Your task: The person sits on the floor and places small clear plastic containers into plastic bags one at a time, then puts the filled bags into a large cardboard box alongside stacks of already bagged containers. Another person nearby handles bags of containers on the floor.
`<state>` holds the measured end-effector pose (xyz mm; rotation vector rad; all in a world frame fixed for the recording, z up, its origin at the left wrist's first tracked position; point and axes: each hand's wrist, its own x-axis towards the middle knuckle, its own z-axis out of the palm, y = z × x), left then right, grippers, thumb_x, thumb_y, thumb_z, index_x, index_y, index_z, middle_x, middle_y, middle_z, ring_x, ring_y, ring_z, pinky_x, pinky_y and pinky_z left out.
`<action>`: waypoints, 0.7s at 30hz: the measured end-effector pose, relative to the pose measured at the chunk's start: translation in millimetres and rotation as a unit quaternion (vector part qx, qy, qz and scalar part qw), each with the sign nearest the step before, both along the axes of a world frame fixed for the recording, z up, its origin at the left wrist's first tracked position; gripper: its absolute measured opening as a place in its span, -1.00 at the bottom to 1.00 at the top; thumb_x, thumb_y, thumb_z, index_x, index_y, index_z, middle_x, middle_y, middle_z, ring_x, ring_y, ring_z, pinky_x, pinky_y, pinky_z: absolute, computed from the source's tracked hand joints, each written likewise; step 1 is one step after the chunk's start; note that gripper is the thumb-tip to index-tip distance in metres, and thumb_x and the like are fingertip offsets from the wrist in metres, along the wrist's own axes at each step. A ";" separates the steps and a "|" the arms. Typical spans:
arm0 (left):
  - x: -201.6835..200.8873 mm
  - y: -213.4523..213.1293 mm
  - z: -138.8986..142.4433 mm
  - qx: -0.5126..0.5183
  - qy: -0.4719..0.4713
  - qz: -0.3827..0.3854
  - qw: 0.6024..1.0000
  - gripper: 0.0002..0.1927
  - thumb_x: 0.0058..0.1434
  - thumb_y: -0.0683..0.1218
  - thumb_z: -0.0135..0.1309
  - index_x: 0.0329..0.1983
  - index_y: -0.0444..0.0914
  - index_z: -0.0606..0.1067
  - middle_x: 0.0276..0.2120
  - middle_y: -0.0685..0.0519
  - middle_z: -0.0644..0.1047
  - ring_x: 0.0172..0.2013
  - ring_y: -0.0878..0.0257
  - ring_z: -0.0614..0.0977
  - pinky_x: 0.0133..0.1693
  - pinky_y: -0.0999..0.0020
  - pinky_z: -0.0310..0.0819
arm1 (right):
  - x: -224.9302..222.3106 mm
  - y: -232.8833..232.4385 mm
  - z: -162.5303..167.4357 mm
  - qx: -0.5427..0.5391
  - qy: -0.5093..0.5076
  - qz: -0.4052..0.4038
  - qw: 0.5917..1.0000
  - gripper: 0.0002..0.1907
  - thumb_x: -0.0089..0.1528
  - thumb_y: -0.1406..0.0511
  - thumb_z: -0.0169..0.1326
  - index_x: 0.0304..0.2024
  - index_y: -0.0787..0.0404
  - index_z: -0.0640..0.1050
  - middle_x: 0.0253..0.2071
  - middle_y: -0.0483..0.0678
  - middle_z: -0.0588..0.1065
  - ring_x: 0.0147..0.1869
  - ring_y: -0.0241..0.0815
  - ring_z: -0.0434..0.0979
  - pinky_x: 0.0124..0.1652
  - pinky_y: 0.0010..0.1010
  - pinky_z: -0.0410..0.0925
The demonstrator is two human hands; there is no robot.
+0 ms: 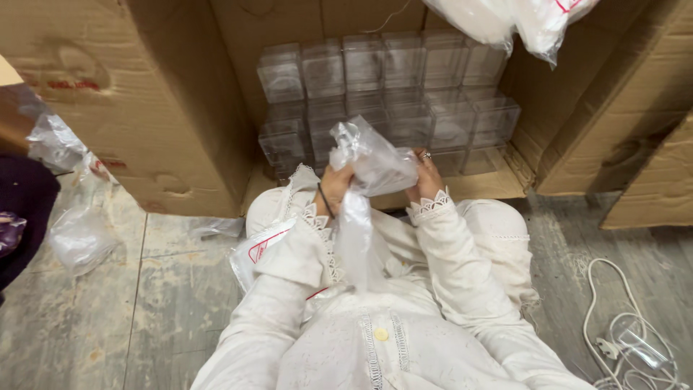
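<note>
Centrally, head view: left hand [336,186] and right hand [427,177], fingers closed on a crumpled clear plastic bag [372,162] held above the lap. Behind, clear plastic boxes [390,94] already stacked in rows inside an open cardboard carton [166,101]; lower front row apparently unfilled. More bags [76,235] loose on floor.

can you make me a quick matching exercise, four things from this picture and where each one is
Things:
1. clear plastic bag
2. stack of clear plastic boxes
3. white cable
4. crumpled plastic bag

Places:
A. on the floor at the picture's right edge
B. on the floor at the picture's left
C. inside the open cardboard box ahead
D. held between the left hand and right hand

Pairs: 1-D, 2-C, 3-A, 4-B
</note>
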<state>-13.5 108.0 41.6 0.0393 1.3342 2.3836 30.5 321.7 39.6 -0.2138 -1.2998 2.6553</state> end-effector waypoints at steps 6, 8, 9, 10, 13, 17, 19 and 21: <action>49.2 -53.2 36.1 -0.275 -0.039 -0.231 0.932 -0.40 0.41 0.29 0.07 -0.02 -0.38 0.54 -0.32 -0.02 0.54 -0.40 0.25 0.55 -0.39 0.26 0.46 | 23.9 -39.8 4.7 0.080 0.096 0.076 0.989 -0.92 0.46 0.36 0.09 -0.06 0.27 0.52 -0.35 -0.21 0.47 -0.37 -0.42 0.40 -0.40 -0.53 0.30; 86.8 -64.0 36.3 -0.206 -0.022 -0.315 0.926 -0.54 0.21 0.23 0.10 0.04 -0.11 0.45 -0.28 0.12 0.60 -0.37 0.35 0.59 -0.36 0.35 0.52 | 32.0 -63.9 2.2 0.046 0.102 0.153 0.982 -0.88 0.40 0.37 0.14 -0.06 0.31 0.51 -0.35 -0.19 0.49 -0.34 -0.41 0.45 -0.38 -0.51 0.35; 104.3 -68.3 34.6 -0.172 -0.015 -0.356 0.918 -0.53 0.11 0.20 0.11 0.08 0.03 0.42 -0.25 0.18 0.63 -0.35 0.39 0.62 -0.34 0.39 0.55 | 38.4 -72.2 1.5 0.107 0.100 0.160 0.976 -0.87 0.40 0.35 0.15 -0.08 0.31 0.53 -0.37 -0.17 0.48 -0.35 -0.40 0.43 -0.39 -0.49 0.33; 117.4 -77.1 33.3 -0.139 -0.006 -0.389 0.911 -0.52 0.12 0.22 0.11 0.07 0.00 0.43 -0.26 0.16 0.63 -0.35 0.37 0.62 -0.33 0.37 0.55 | 45.1 -81.2 0.6 0.167 0.097 0.168 0.967 -0.86 0.39 0.33 0.15 -0.11 0.32 0.54 -0.39 -0.16 0.47 -0.36 -0.38 0.41 -0.40 -0.47 0.31; 130.7 -155.9 36.0 -0.093 -0.005 -0.379 0.920 -0.46 0.13 0.29 0.10 0.05 -0.10 0.45 -0.26 0.10 0.63 -0.33 0.30 0.62 -0.31 0.31 0.54 | 58.7 -103.6 -0.5 0.343 0.092 0.191 0.915 -0.80 0.38 0.27 0.17 -0.18 0.34 0.59 -0.46 -0.12 0.44 -0.40 -0.34 0.35 -0.42 -0.42 0.26; 135.5 -329.9 36.8 -0.089 -0.042 -0.125 0.987 -0.34 0.15 0.37 0.08 0.03 -0.22 0.48 -0.27 0.02 0.62 -0.31 0.22 0.61 -0.27 0.24 0.53 | 57.6 -100.5 -3.8 0.500 0.097 0.177 0.842 -0.75 0.32 0.22 0.19 -0.29 0.32 0.63 -0.54 -0.15 0.48 -0.48 -0.39 0.37 -0.45 -0.43 0.27; 137.4 -384.5 17.3 -0.138 -0.092 0.039 0.985 -0.28 0.16 0.42 0.07 0.02 -0.29 0.49 -0.28 -0.02 0.62 -0.30 0.18 0.61 -0.26 0.20 0.52 | 54.9 -86.4 -8.3 0.465 0.068 0.162 0.868 -0.76 0.31 0.22 0.17 -0.25 0.30 0.65 -0.52 -0.18 0.49 -0.44 -0.45 0.36 -0.45 -0.47 0.27; 142.3 -404.7 -13.2 -0.217 -0.170 0.134 0.952 -0.20 0.17 0.46 0.06 0.01 -0.35 0.51 -0.28 -0.06 0.62 -0.29 0.13 0.61 -0.24 0.17 0.51 | 51.8 -70.5 -13.2 0.458 0.020 0.175 0.871 -0.76 0.29 0.20 0.17 -0.27 0.28 0.62 -0.55 -0.18 0.48 -0.47 -0.45 0.38 -0.47 -0.48 0.28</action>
